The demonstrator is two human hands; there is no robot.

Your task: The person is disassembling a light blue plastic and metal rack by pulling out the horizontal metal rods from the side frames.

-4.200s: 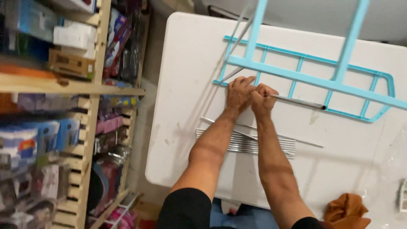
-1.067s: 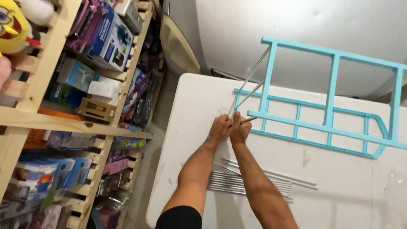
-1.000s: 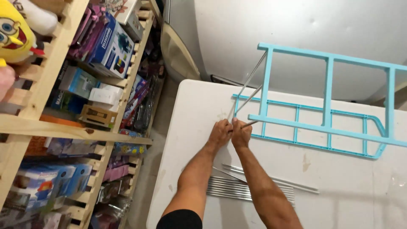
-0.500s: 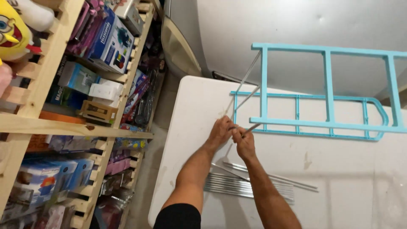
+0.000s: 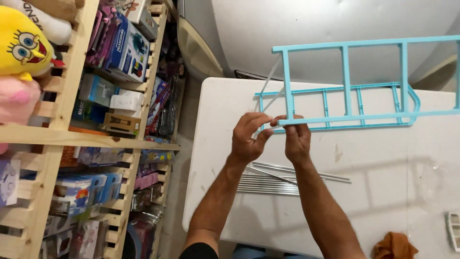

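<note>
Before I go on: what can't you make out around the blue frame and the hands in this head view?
- Blue frame: right end cut off by the picture's edge.
- Frame corner: covered by right hand; grip detail hidden.
- Left hand: whether fingertips pinch the thin metal rod, too small.
- Rod bundle: count blurred.

Blue boxes point(image 5: 125, 45), white box point(image 5: 124, 102), tan box point(image 5: 119, 123) on left wooden shelves point(image 5: 72, 136)

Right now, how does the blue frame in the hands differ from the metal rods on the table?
The light blue frame is a ladder-like grid; the metal rods are thin, grey, separate sticks. The frame is gripped by the right hand, with the left hand beside it; the rods lie loose, untouched, in a bundle. Both sit over the white table.
</note>
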